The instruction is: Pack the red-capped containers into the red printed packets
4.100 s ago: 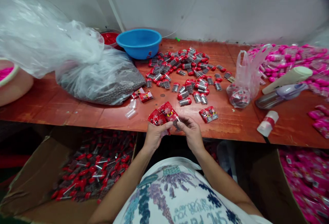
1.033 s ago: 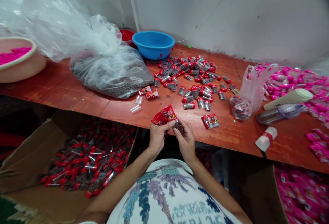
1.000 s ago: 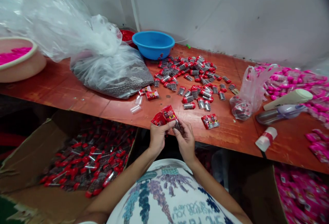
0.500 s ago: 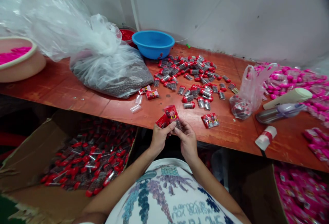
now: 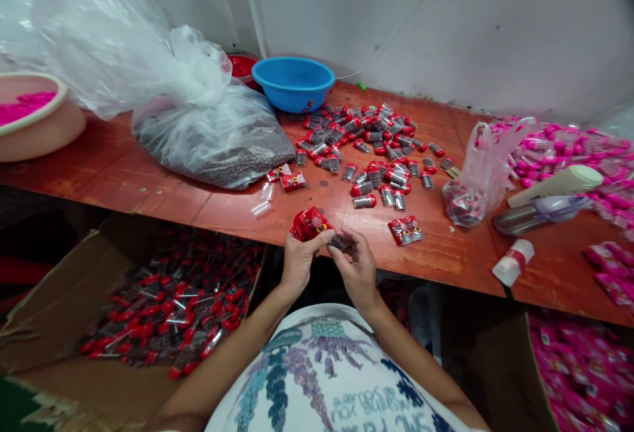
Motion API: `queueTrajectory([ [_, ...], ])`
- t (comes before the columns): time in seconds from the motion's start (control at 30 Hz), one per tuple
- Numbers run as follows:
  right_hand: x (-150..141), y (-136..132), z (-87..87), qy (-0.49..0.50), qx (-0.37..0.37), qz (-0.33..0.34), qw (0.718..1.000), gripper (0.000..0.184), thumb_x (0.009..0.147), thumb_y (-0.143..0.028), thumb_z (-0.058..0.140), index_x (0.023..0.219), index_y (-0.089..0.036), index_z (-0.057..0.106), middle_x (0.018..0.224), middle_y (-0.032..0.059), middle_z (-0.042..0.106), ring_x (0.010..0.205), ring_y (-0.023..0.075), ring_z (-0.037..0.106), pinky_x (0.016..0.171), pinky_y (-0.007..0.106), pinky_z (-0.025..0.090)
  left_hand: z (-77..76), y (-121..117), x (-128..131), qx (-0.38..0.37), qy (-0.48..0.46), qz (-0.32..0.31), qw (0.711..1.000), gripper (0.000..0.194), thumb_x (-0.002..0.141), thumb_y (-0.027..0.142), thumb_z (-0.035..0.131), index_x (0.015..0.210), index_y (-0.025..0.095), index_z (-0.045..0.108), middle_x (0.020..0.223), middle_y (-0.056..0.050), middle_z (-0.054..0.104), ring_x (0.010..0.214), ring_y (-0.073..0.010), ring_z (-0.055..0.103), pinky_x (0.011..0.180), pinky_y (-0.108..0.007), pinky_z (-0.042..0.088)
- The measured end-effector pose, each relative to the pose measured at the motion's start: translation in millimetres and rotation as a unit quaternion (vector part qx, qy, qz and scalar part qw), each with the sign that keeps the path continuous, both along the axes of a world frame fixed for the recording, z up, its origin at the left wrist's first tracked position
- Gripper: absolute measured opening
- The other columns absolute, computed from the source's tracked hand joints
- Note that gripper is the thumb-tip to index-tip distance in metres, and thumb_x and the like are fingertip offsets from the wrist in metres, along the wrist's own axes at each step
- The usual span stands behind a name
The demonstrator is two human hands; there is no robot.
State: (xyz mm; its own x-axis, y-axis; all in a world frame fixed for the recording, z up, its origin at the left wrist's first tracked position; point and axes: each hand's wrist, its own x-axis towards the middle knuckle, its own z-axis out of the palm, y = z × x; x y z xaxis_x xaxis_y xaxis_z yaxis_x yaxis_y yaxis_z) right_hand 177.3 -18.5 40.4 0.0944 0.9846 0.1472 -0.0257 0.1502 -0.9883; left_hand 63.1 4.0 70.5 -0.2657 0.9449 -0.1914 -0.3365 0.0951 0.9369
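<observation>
My left hand (image 5: 298,261) is closed around small red printed packets (image 5: 311,222), held fanned just over the table's front edge. My right hand (image 5: 358,267) pinches the dark lower end of the packet, its fingertips close to my left thumb. How many packets are stacked there I cannot make out. On the table (image 5: 238,217) in front of my hands lie small clear bottles (image 5: 364,202) with red caps and dark contents, several of them in a loose heap. A pair of red packets (image 5: 405,230) rests to the right of my hands.
A bag of dark beads (image 5: 218,148) and a blue basin (image 5: 294,82) stand behind. Clear sleeves (image 5: 261,209) lie at left. At right are a plastic bag (image 5: 465,201), a spray bottle (image 5: 539,215), a white roll (image 5: 514,262) and pink bottles (image 5: 564,154). An open carton (image 5: 54,287) sits below left.
The held packets have tilted over and shifted slightly left and down. My left hand moved a little left, and my right fingers now pinch the packet's dark end.
</observation>
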Motion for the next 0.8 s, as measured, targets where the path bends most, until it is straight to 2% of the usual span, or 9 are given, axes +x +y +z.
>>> queueTrajectory([
  [0.07,-1.2,0.5,0.0,0.007,-0.007,0.002,1.000,0.036,0.078,-0.022,0.066,0.113,-0.024,0.057,0.107,0.0041,0.062,0.095,0.0165,0.063,0.083,0.031,0.053,-1.0,-1.0,0.3,-0.001,0.011,0.005,1.000,0.026,0.061,0.026,0.079,0.060,0.015,0.055,0.049,0.006,0.048,0.040,-0.0042,0.037,0.037,-0.017,0.027],
  [0.3,2.0,10.1,5.2,0.156,-0.098,0.045,0.982,0.048,0.070,-0.020,0.074,0.113,-0.027,0.054,0.095,-0.0005,0.060,0.087,0.0131,0.062,0.080,0.028,0.053,-4.4,-3.5,-1.0,-0.010,0.004,-0.036,0.999,0.024,0.063,0.028,0.077,0.063,0.015,0.057,0.052,0.005,0.051,0.041,-0.0057,0.040,0.037,-0.018,0.029],
  [0.4,6.5,12.4,5.1,0.118,-0.075,0.069,0.988,0.052,0.071,-0.022,0.072,0.118,-0.029,0.051,0.111,0.0020,0.056,0.082,0.0121,0.061,0.076,0.028,0.055,-3.8,-2.2,-3.4,-0.019,0.016,-0.039,0.999,0.026,0.060,0.028,0.079,0.063,0.015,0.057,0.053,0.004,0.052,0.042,-0.0057,0.039,0.037,-0.019,0.029],
  [0.5,10.4,13.1,2.9,0.023,-0.024,0.081,0.996,0.054,0.075,-0.025,0.069,0.125,-0.031,0.049,0.130,0.0057,0.046,0.081,0.0125,0.060,0.076,0.030,0.055,-2.7,-0.3,-5.4,-0.027,0.031,-0.040,0.998,0.030,0.056,0.027,0.081,0.061,0.015,0.054,0.051,0.006,0.049,0.041,-0.0050,0.037,0.037,-0.018,0.027],
  [0.6,12.9,14.1,0.3,-0.035,0.008,0.093,0.995,0.050,0.079,-0.024,0.065,0.126,-0.032,0.052,0.129,0.0063,0.047,0.081,0.0134,0.057,0.077,0.031,0.054,-3.0,-0.5,-4.8,-0.040,0.037,-0.055,0.997,0.030,0.056,0.028,0.081,0.065,0.015,0.056,0.054,0.005,0.051,0.042,-0.0049,0.037,0.037,-0.018,0.027],
  [0.73,16.6,16.5,-0.7,0.004,-0.005,0.111,0.994,0.046,0.080,-0.025,0.066,0.124,-0.031,0.055,0.124,0.0047,0.052,0.083,0.0140,0.057,0.078,0.030,0.053,-4.9,-1.8,-3.9,-0.064,0.033,-0.095,0.993,0.028,0.059,0.032,0.080,0.066,0.015,0.058,0.051,0.005,0.050,0.039,-0.0054,0.038,0.036,-0.019,0.027],
  [0.8,19.5,17.1,-0.4,0.025,-0.021,0.119,0.992,0.047,0.079,-0.025,0.067,0.124,-0.031,0.056,0.123,0.0041,0.053,0.084,0.0140,0.058,0.079,0.030,0.052,-5.4,-1.4,-4.5,-0.055,0.010,-0.084,0.995,0.027,0.061,0.032,0.078,0.071,0.015,0.061,0.056,0.004,0.054,0.042,-0.0061,0.042,0.038,-0.019,0.030],
])
